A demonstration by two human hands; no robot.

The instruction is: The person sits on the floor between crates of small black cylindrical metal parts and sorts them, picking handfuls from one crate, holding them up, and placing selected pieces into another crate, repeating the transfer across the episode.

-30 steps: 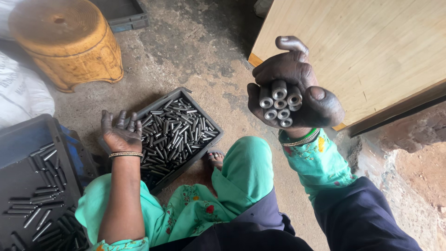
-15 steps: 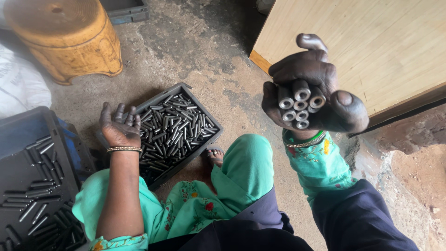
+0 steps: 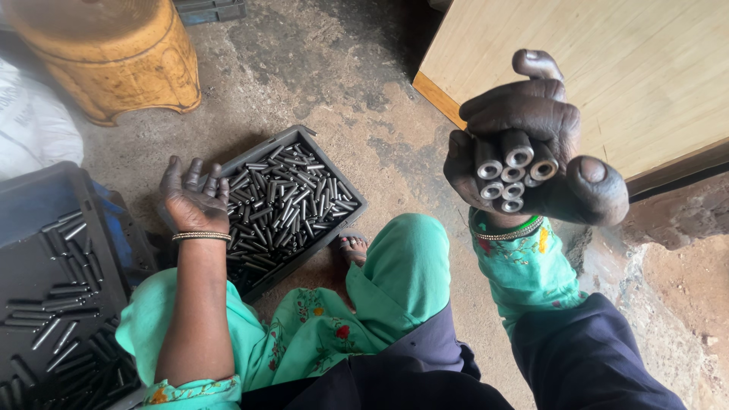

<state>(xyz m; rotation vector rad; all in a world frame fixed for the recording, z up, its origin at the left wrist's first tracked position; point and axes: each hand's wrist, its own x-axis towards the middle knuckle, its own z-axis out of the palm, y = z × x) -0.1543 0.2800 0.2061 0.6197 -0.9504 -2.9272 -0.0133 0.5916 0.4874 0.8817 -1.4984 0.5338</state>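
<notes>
- The right hand (image 3: 531,144) is raised on the right of the scene, its grip wrapped tight around a bundle of short metal tubes (image 3: 510,173); about seven hollow ends face the camera, stacked in a cluster between the curled fingers and the thumb.
- The left hand (image 3: 194,199) is low on the left, its grip wide, fingers spread and holding nothing; it rests at the near-left edge of a dark tray (image 3: 351,199) and touches the loose tubes there.
- That tray lies tilted on the concrete floor (image 3: 334,83) and is filled with a heap of the same grey tubes (image 3: 285,201) lying in all directions.
- A second dark tray (image 3: 30,235) stands at the near left, just beside the left forearm, with more tubes scattered in it.
- A thin bangle (image 3: 201,237) circles the left wrist.
- Green trousers cover the person's knees at the near middle; a bare toe shows just beside the first tray.
- A yellow plastic stool (image 3: 106,57) stands at the far left.
- A pale wooden panel (image 3: 630,68) fills the far right, behind the raised hand.
</notes>
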